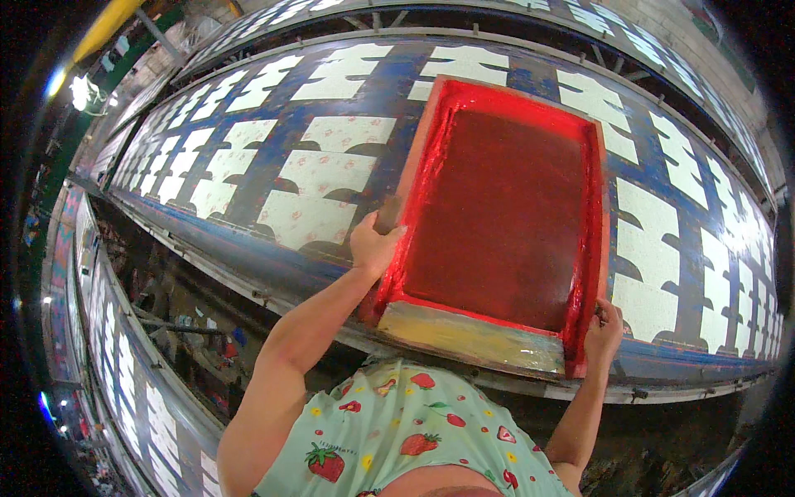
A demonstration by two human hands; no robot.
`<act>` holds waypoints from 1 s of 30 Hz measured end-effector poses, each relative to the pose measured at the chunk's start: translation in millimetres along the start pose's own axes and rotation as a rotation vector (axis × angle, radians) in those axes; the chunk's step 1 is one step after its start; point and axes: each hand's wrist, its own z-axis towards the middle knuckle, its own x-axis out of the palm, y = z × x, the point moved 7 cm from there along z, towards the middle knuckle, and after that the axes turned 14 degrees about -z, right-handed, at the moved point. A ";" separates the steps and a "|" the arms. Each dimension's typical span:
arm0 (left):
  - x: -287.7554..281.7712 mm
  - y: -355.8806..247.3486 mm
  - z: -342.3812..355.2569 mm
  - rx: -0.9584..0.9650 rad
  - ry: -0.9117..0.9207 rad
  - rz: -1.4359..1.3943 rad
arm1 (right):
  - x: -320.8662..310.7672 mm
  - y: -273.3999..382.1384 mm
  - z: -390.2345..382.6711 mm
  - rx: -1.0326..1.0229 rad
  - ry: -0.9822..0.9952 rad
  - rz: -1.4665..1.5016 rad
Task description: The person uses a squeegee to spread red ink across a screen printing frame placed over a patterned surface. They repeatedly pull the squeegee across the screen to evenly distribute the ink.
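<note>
A large screen-printing frame [600,207] with red-smeared sides lies tilted over the long table in front of me. Its mesh [501,215] is dark red, and bright red ink coats the inner edges. My left hand [375,246] is closed on the left side of the frame, beside a small dark block [387,214] at that rim. On the right side, near the lower corner, my right hand [604,333] grips the frame with bent fingers. A yellowish, stained strip [472,335] forms the end nearest me. The frame hides the fabric pieces beneath it.
Rows of white cut fabric pieces [646,257] lie on the long blue-grey printing table [397,141]. Pieces to the left [319,199] carry faint pink prints. A metal rail [248,290] runs along the near edge. Another table with pieces [124,389] stands at the lower left.
</note>
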 end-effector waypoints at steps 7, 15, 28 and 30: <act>-1.6 -29.2 -12.5 0.031 -0.033 0.074 | -28.1 143.1 -102.8 -0.599 0.363 -0.054; 0.8 -17.9 -10.5 -0.007 -0.037 0.070 | -7.4 222.3 -126.6 -0.807 0.220 -0.274; 5.9 -11.2 -10.3 0.170 -0.079 -0.123 | 18.5 254.9 -121.8 -0.605 0.535 -0.372; 5.4 -11.2 -10.3 0.191 -0.086 -0.197 | 21.3 255.9 -133.2 -0.607 0.428 -0.383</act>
